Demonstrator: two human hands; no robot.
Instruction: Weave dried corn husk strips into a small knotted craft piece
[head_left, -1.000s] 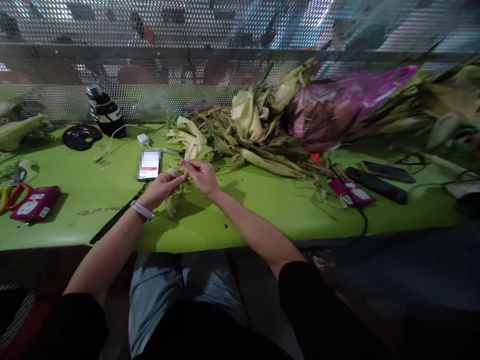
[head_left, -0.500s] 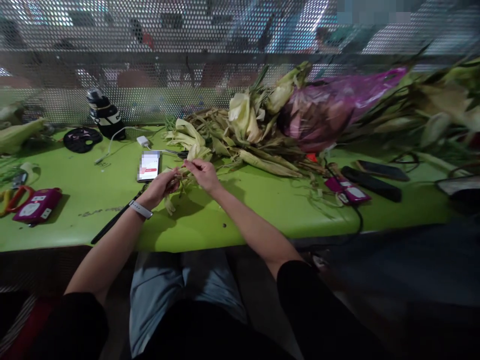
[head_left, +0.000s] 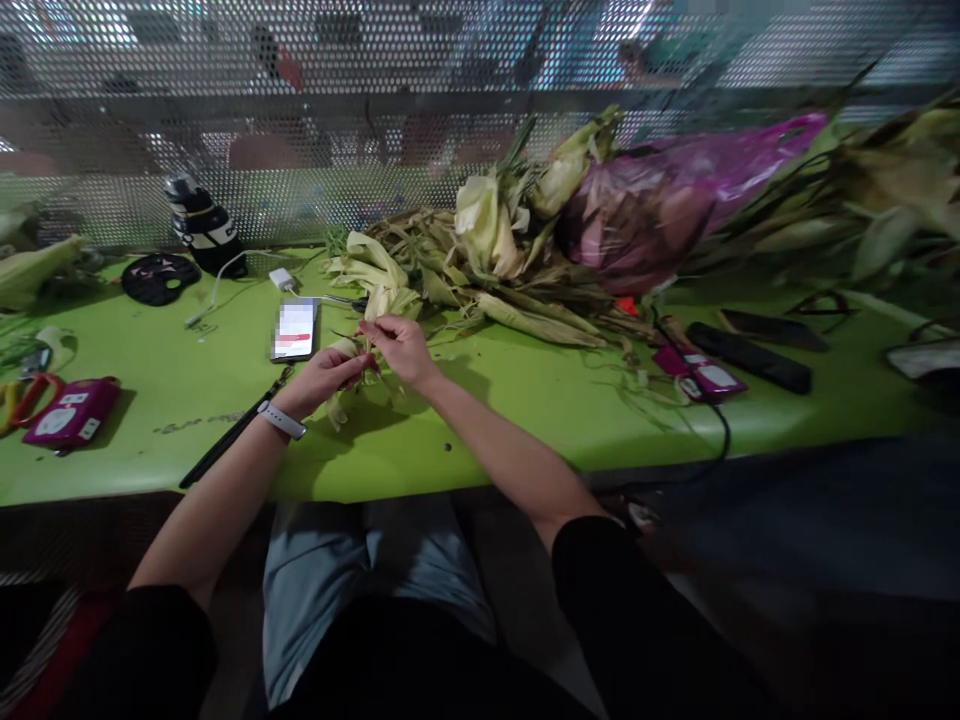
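Observation:
My left hand (head_left: pixel 330 376) is closed on a piece of pale corn husk (head_left: pixel 337 410), whose strips hang below the fingers over the green table (head_left: pixel 420 460). Close against it, my right hand (head_left: pixel 402 350) pinches at the upper part of the same husk; the fingers hide most of what they grip. Just behind the hands lies a bunch of pale green husks (head_left: pixel 375 275), joined to a larger heap of dried husks (head_left: pixel 435 250). A phone with a lit screen (head_left: pixel 294 330) rests left of my hands, with a black wrist strap (head_left: pixel 232 435) nearer me.
At the left are a purple box (head_left: pixel 71 412), orange-handled scissors (head_left: pixel 37 400), a black bottle (head_left: pixel 202 228) and a black disc (head_left: pixel 160 278). A pink plastic bag (head_left: pixel 645 215), another purple box (head_left: pixel 701 374) and dark phones (head_left: pixel 750 358) lie right. A perforated metal screen (head_left: pixel 300 150) stands behind.
My left hand has turned, its fingers now reaching further right under my right hand. The right hand has shifted slightly left. The view has moved a little.

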